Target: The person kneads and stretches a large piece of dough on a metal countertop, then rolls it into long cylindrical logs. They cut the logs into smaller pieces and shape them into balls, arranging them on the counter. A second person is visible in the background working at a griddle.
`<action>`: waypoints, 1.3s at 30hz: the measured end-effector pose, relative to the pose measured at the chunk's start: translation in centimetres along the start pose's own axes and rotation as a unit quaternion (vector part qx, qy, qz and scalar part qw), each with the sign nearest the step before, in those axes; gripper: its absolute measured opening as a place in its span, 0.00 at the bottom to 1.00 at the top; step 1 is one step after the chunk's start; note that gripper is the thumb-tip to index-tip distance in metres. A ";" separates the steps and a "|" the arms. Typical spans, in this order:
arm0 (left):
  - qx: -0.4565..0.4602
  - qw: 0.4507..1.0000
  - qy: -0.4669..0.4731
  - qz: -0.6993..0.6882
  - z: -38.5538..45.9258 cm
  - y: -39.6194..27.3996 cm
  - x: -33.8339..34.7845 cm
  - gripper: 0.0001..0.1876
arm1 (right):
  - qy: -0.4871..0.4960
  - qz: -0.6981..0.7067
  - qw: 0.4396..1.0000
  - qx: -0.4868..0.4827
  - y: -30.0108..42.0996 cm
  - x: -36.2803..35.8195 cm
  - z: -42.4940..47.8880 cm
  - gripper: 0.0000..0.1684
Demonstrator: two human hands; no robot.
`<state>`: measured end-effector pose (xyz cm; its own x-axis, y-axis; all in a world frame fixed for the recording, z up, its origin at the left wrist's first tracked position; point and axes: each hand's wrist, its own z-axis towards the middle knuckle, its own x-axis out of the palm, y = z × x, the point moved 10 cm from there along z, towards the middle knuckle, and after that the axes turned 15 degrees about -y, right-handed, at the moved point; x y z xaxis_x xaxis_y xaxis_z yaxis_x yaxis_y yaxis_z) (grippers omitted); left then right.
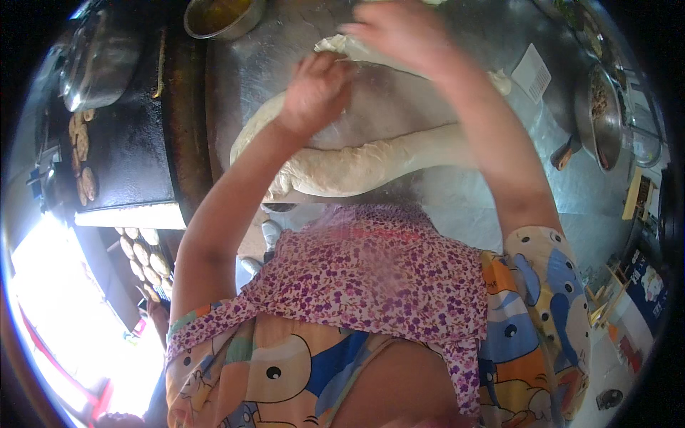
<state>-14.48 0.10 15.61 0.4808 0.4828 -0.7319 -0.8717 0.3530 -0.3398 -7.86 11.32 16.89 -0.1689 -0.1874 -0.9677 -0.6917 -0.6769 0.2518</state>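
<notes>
A thick length of pale dough (342, 170) curves along the near edge of a metal worktop (396, 101) and bends round on the left. My left hand (319, 88), blurred, is over that bend with its fingers curled; whether dough is between them is hidden. Farther back lies a second strip of dough (382, 56) with a ragged left end. Just above this strip is my right hand (404, 35), also blurred, its fingertips pointing left and spread apart. Nothing shows in its fingers.
A dark griddle (128, 155) with browned flatbreads (80, 142) adjoins the worktop on the left. A metal bowl (225, 21) stands at the back left. To the right are a white dough scraper (531, 74), a wooden-handled tool (562, 158) and a bowl of filling (599, 117).
</notes>
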 end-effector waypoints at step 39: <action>-0.280 0.933 0.142 0.175 -13.4 10.3 -10.3 0.39 | -0.148 0.277 0.930 -0.190 4.9 4.8 -9.1 0.30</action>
<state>-29.68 -12.01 11.71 0.1824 0.2309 -0.9557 -0.9211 -0.2998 -0.2483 -5.64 0.64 13.59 -0.6509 -0.4166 -0.6346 -0.1511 -0.7481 0.6461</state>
